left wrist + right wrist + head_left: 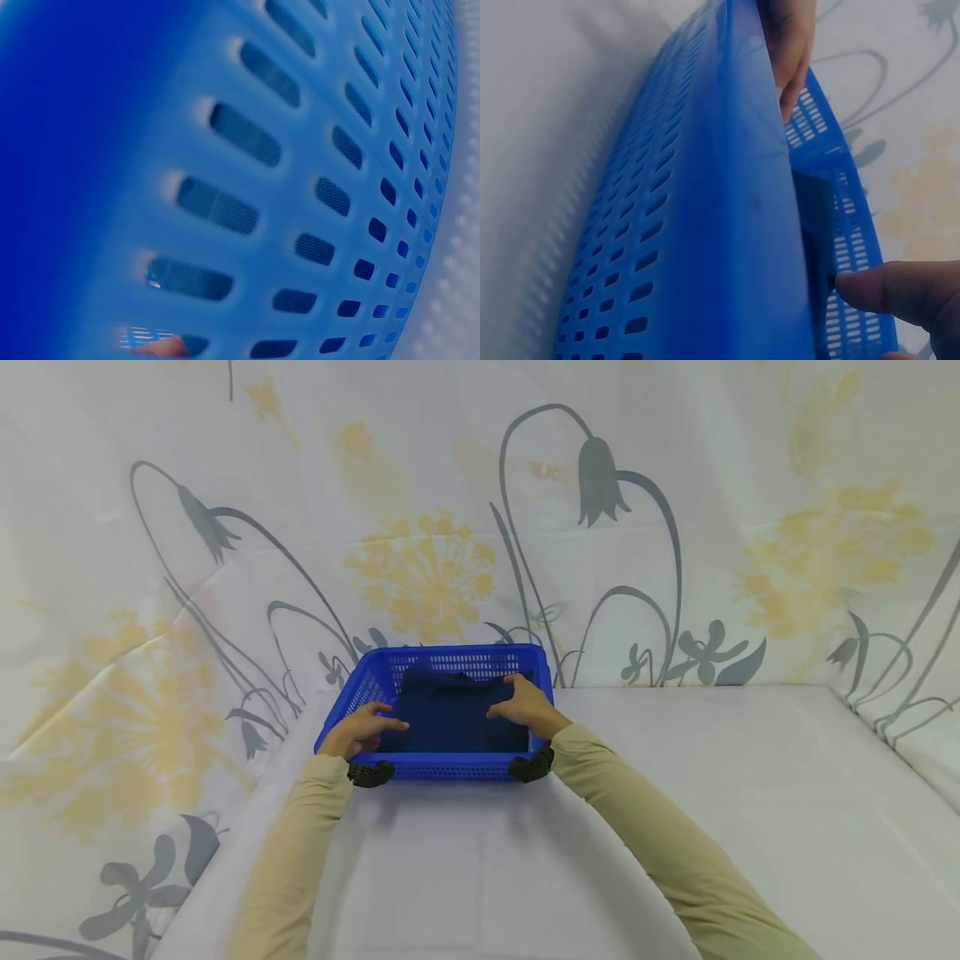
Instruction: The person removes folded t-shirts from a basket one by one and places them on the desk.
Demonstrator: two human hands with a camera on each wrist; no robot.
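A blue plastic basket (pixel 442 770) with slotted walls holds a dark navy piece of fabric (pixel 453 722), spread flat with a rumpled far edge. Over the basket's left side reaches my left hand (pixel 362 728), fingers loosely extended and thumb over the cloth's left edge. My right hand (pixel 528 706) comes in from the right, thumb and index finger spread apart at the cloth's right part. In the right wrist view, the right thumb (pixel 889 289) points at the dark cloth's edge. The basket wall (pixel 292 202) fills most of the left wrist view, with ribbed fabric showing through its slots.
The basket stands on a white-covered table (pixel 712 802) that extends to the right. Behind it hangs a white curtain (pixel 465 485) printed with grey and yellow flowers. Black wrist cameras (pixel 531 767) sit in front of the basket's near wall.
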